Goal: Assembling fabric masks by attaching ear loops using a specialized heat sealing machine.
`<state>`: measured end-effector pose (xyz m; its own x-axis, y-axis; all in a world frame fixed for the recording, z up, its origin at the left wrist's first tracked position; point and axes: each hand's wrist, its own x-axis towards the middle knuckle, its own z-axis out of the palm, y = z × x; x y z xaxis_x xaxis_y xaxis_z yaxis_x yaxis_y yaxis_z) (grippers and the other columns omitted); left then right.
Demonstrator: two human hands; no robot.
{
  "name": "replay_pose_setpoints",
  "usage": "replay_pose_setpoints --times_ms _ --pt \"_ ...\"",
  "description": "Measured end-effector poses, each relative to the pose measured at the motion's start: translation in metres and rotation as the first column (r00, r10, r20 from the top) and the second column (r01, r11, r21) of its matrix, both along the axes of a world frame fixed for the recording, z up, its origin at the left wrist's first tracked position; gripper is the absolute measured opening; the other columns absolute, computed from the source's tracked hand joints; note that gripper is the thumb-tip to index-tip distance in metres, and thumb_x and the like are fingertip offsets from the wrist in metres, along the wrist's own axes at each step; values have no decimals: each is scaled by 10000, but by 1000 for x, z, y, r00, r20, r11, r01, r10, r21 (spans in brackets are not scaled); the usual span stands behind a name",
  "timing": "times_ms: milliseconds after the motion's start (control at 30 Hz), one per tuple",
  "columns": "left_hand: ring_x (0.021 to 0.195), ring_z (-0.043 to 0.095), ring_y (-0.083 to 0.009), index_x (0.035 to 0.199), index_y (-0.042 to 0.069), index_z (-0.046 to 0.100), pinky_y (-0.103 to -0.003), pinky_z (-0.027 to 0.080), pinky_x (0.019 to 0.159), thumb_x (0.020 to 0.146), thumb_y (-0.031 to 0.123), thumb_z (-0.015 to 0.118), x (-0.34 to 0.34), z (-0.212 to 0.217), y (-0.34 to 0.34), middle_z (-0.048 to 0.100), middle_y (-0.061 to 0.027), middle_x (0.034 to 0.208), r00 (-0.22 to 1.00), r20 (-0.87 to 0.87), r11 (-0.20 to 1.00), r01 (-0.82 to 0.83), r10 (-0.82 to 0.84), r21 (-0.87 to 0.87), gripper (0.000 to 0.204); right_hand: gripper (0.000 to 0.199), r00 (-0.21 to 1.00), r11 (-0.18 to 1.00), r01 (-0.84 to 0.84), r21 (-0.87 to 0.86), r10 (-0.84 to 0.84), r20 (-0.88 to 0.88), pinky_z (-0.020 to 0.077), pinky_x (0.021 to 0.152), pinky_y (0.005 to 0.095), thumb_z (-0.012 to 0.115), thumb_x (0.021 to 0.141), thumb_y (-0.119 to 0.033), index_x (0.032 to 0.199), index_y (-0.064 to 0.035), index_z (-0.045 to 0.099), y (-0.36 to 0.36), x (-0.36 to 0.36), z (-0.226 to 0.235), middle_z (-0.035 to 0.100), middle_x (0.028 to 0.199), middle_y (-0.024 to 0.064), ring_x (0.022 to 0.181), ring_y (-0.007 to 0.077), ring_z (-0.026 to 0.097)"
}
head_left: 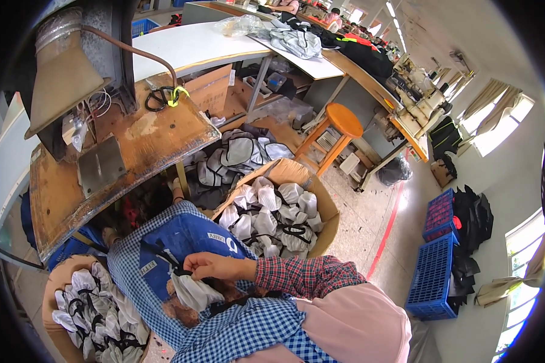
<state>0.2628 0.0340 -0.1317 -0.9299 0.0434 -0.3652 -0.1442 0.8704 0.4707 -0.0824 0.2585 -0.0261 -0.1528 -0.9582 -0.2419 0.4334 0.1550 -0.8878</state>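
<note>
A white cloth is held low in front of the body, over the lap. Its top end is pinched by the right hand, with the thumb and a finger pressed together there. A thin black strap can be seen just beside those fingertips. The white cloth is also touched by the left hand, but much of that hand is hidden by the cloth, so how tight its grip is cannot be told.

The lap is covered by a blue and white checked apron, with a big blue patch on it. The left box and the far box are both filled with more white cloths and black straps. Past the far box, a heap of gray cloth is piled on the floor.

On the wooden bench, black scissors are tied with a yellow band, and a flat metal plate is laid near the front edge. A wooden stool is placed behind the far box. Blue crates are lined up along the right wall.
</note>
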Motion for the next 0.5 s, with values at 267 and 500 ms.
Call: replay_pose_setpoints --times_ms 267,500 --pt "616 627 -170 828 27 710 -310 459 569 843 176 630 -3 8 -2 660 -49 708 997 81 997 -7 1 71 169 163 1000 1000 -20 14 20 12 411 792 216 578 869 -104 1018 -49 543 1 -2 -2 527 927 -44 870 40 478" --pt "619 632 -167 837 29 714 -308 464 572 844 181 631 -4 12 2 667 -46 715 990 144 990 -28 7 141 174 169 999 1000 -4 6 3 49 407 767 212 585 862 -107 1014 -43 545 -1 -2 -6 528 916 -44 851 36 470"
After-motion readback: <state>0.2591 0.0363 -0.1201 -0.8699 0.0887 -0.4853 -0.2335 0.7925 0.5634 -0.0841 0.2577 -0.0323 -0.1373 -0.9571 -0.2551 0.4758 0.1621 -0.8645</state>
